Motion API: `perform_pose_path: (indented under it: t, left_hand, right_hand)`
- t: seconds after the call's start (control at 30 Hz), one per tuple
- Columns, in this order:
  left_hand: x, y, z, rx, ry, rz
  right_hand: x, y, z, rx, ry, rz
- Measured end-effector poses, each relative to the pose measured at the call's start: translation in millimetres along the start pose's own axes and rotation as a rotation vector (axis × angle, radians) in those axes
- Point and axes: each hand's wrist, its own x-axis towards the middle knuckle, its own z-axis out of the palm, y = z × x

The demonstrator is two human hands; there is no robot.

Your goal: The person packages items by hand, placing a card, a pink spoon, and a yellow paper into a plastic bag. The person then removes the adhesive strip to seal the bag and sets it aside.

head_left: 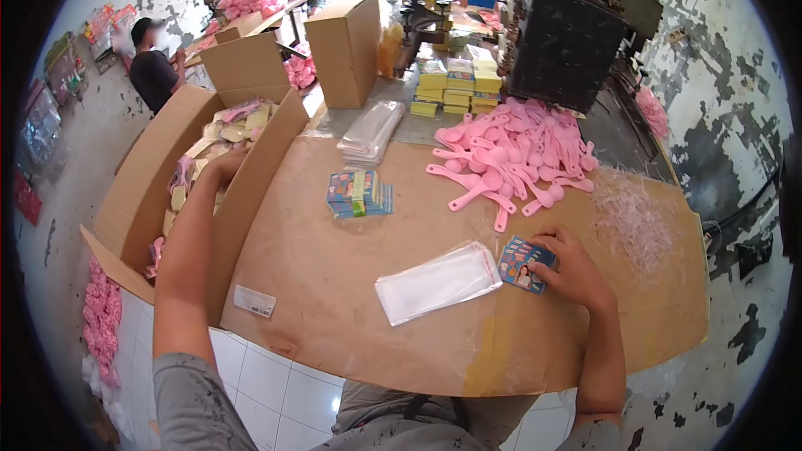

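My left hand point(224, 169) reaches down into an open cardboard box point(160, 171), its fingers hidden among packed pink and pale yellow items point(246, 121). On the table, my right hand point(568, 266) grips the side of a small fanned stack of printed blue cards point(520, 266). Just left of those cards lies a pile of clear plastic bags point(439, 282). Farther back sits another bundle of printed cards point(357, 194) with a green band around it. A heap of pink plastic spoons point(518, 154) spreads beyond my right hand.
More clear bags point(370, 132) and stacked yellow-edged cards point(458, 83) stand at the back near a dark machine point(564, 33). Clear plastic strips point(639, 221) lie at the right. A paper label point(255, 301) rests by the box. Other people point(154, 67) work beyond the table.
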Motion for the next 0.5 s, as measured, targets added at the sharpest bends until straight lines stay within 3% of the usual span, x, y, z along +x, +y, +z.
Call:
perform_pose_path:
  t: [0.03, 0.1, 0.17, 0.23, 0.3, 0.37, 0.47, 0.5]
  left_hand:
    - [10, -14, 4, -0.205, -0.042, 0.066]
    - [21, -22, -10, -0.061, -0.112, 0.325]
    - [-19, 16, -28, -0.656, -0.110, 0.020]
    - [-9, -10, -30, -0.575, -0.030, 0.344]
    - [-7, -13, -39, -0.469, 0.136, 0.396]
    - [-16, 20, -47, -0.352, 0.368, 0.184]
    - [-67, 111, -47, -0.184, 0.569, 0.317]
    - [-83, 156, -25, -0.297, 0.589, 0.393]
  right_hand:
    - [-1, 2, -2, 0.010, -0.002, 0.004]
    - [0, 4, -6, 0.044, -0.020, 0.026]
    - [-4, 5, -7, 0.057, -0.036, 0.040]
    - [-4, 5, -9, 0.050, -0.026, 0.032]
    - [-6, 4, -10, -0.011, -0.019, 0.037]
    - [-5, 3, -10, -0.020, -0.031, 0.065]
    - [-3, 5, -9, 0.024, -0.042, 0.117]
    - [-1, 11, -5, 0.032, -0.025, 0.118]
